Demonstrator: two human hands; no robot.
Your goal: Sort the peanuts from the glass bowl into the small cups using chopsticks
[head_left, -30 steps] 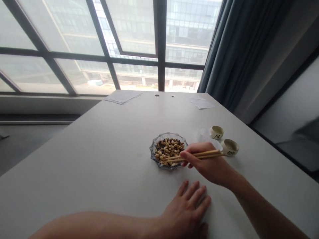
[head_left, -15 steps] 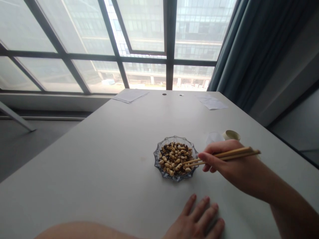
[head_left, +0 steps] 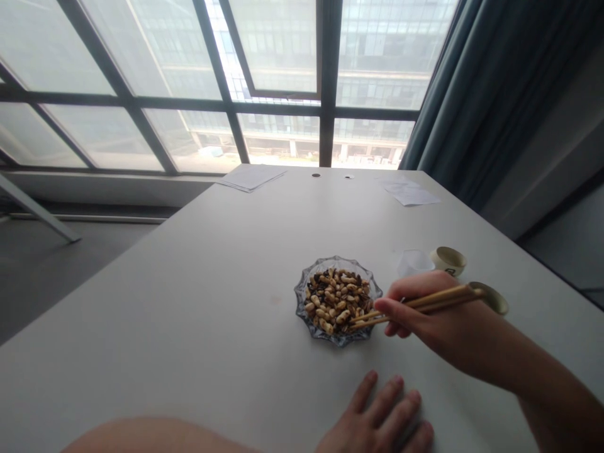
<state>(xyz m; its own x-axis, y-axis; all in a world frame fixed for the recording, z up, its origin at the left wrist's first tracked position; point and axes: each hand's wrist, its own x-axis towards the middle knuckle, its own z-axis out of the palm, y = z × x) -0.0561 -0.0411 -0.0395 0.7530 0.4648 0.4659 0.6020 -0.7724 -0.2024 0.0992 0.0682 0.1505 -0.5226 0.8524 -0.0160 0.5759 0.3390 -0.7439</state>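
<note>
My right hand (head_left: 431,313) is shut on a pair of wooden chopsticks (head_left: 425,305), whose tips reach over the right side of a scalloped glass dish (head_left: 302,302). The dish is heaped with roasted peanuts (head_left: 336,301), some pale and some dark. I cannot tell whether the tips hold a peanut. My left hand (head_left: 380,416) rests flat on the table, fingers apart, just below the dish and touching nothing else. It is cut off by the bottom of the picture.
Beyond my right hand stand a small ceramic cup (head_left: 448,260), a second cup (head_left: 491,298) and a clear cup (head_left: 414,263). The white table (head_left: 189,283) holds paper sheets (head_left: 252,177) at its far edge. A window and curtain lie behind.
The view has turned, so the table and dish sit further right and lower in the picture. My right hand and chopsticks stay at the dish's right side, and my left hand stays flat.
</note>
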